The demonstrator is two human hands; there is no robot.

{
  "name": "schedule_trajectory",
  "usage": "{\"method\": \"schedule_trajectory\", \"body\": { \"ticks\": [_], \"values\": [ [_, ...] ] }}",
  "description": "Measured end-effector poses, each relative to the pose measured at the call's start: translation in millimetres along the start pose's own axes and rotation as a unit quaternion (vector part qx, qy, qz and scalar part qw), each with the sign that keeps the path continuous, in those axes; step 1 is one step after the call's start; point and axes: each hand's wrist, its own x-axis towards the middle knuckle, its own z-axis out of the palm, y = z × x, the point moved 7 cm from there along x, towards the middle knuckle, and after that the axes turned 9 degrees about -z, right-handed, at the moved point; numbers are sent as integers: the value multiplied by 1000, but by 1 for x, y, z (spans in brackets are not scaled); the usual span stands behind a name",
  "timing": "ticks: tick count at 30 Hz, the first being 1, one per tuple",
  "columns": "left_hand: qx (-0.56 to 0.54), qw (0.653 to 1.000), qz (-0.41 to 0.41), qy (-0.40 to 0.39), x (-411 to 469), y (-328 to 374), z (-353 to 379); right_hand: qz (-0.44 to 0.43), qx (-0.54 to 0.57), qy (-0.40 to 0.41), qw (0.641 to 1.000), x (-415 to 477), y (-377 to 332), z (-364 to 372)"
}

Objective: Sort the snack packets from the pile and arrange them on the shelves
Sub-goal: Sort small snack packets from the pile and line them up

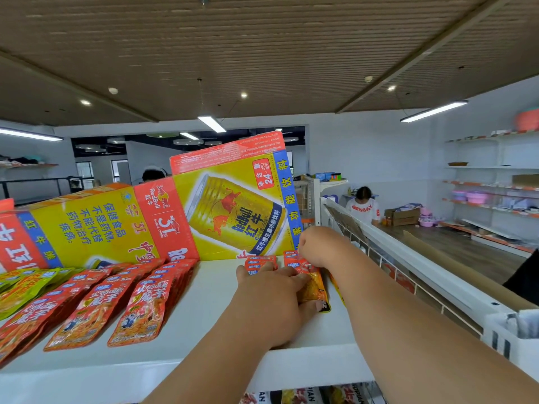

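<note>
- The left hand [269, 297] lies palm down on a stack of snack packets [313, 287] at the right end of the white top shelf [204, 301]. Its fingers [287, 275] are straight and spread, pressing the stack flat.
- The right hand [318, 246] reaches over the far end of the same stack with the wrist bent. Its fingers curl down over the packets' top edges, and the tips are hidden.
- The packets in the stack are red and orange with blue labels. Some fan out to the left of the hands, just in front of a tilted Red Bull carton [233, 205].
- A second Red Bull carton [87, 223] lies on its side along the back of the shelf, touching the tilted one.
- Three rows of red noodle-snack packets [140, 310] lie overlapped on the shelf's left part, apart from the stack.
- Yellow-green packets [26, 287] sit at the far left beside them.
- More packets [306, 396] show on the lower shelf.
- In the background a person in a white shirt [364, 208] stands near a cardboard box [404, 217] and wall shelves [495, 185].
</note>
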Motion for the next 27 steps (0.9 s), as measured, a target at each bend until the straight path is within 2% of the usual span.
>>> {"method": "schedule_trajectory", "body": {
  "ticks": [13, 23, 27],
  "values": [
    [-6, 1000, 3, 1, 2, 1, 1, -7, 17, -5, 1000, 1, 1, 3],
    [-20, 1000, -2, 9, 3, -1, 0, -4, 44, 95, 994, -19, -6, -29],
    [-52, 996, -21, 62, 4, -7, -10, -17, 64, 123, 990, -38, -17, -46]
  ]
}}
